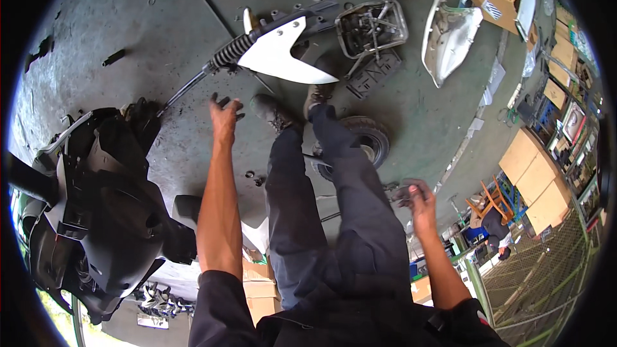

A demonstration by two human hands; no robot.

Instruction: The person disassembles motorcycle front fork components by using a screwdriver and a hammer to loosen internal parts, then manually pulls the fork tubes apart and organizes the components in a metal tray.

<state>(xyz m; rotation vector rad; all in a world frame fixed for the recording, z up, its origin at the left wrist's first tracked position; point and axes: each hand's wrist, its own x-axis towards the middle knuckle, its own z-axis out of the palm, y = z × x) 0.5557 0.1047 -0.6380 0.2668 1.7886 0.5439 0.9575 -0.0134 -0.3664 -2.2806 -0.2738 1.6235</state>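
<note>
My left hand [225, 115] hangs over the floor with its dirt-darkened fingers apart and nothing in them. Just ahead of it lies a motorcycle fork tube [186, 90] with a ribbed black rubber gaiter [232, 52]. A white pointed fender [277, 51] lies against the gaiter's right side. Out to my right, my right hand [421, 204] is raised beside my leg, its blackened fingers loosely bent and apart, holding nothing that shows. Close by my right boot, a wheel with a black tyre [382, 135] is partly hidden behind my leg.
Large black plastic body panels [122, 212] stand at the left. Ahead are a metal frame [397, 22], a white fairing panel [450, 42] and a cardboard box [491, 0]. A thin black rod [213, 8] lies beyond the fork. Another person [495, 225] is far off at the right.
</note>
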